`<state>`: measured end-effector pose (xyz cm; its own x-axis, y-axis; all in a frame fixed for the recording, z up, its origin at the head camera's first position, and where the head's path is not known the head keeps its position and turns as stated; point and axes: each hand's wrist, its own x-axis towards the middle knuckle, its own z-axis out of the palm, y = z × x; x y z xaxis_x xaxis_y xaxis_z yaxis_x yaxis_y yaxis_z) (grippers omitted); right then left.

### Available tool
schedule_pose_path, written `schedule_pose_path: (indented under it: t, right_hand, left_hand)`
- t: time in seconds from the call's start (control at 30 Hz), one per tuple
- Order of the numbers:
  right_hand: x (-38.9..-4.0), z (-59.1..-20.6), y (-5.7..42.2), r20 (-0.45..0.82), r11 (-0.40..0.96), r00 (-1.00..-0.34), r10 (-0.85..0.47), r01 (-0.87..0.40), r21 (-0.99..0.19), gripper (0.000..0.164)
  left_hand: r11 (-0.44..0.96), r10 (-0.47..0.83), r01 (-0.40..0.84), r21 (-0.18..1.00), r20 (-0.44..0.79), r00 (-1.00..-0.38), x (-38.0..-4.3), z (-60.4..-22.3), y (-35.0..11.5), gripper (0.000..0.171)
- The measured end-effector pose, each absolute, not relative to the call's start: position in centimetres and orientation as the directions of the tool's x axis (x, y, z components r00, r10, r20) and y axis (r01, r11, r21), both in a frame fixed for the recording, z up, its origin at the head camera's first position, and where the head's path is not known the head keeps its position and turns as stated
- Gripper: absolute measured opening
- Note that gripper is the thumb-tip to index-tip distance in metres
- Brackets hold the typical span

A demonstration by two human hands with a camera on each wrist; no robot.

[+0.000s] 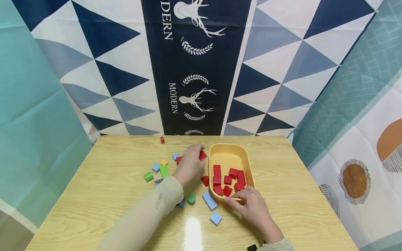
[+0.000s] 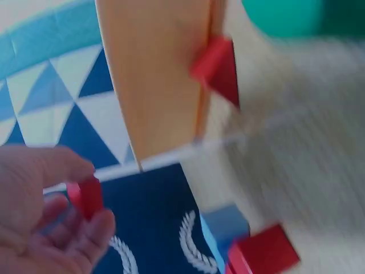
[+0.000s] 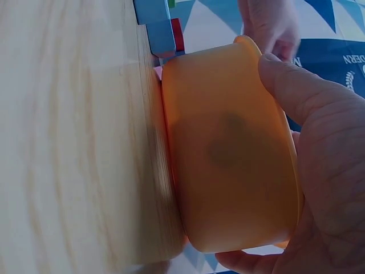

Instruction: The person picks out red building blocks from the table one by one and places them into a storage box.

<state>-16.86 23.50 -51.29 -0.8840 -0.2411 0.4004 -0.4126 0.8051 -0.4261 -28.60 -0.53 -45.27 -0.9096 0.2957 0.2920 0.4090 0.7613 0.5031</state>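
Note:
My left hand (image 1: 191,164) pinches a red block (image 2: 86,197) between thumb and fingers, just left of the yellow-orange tub (image 1: 230,149). Several red blocks (image 1: 227,180) lie in the tub's near half. At the tub's near rim, my right hand (image 1: 253,208) grips the edge, thumb on top in the right wrist view and fingers around the side. A red triangular block (image 1: 205,180) lies against the tub's left side. Beyond the left hand, another red block (image 1: 178,159) sits beside a blue block (image 1: 175,156), partly hidden.
Left of the left arm lie a bright green block (image 1: 164,171), a green cylinder (image 1: 148,176) and a yellow round piece (image 1: 164,162). Blue blocks (image 1: 209,201) and a dark green cylinder (image 1: 191,199) lie nearer. One small red block (image 1: 162,139) is at the table's far edge.

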Motion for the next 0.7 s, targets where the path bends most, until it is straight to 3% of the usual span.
schedule_pose_path:
  t: [0.23, 0.7]
  right_hand:
    - [-17.0, -51.5, 23.3, 0.397, 0.801, -0.886, -0.241, -0.412, -0.434, 0.026]
    - [-17.0, -51.5, 23.5, 0.418, 0.803, -0.875, -0.245, -0.425, -0.419, 0.025]
  left_hand:
    - [0.668, 0.546, 0.607, 0.432, 0.270, -0.793, -27.1, -46.3, 2.0, 0.046]
    - [0.633, 0.617, 0.651, 0.420, 0.234, -0.751, -26.7, -47.4, 3.9, 0.036]
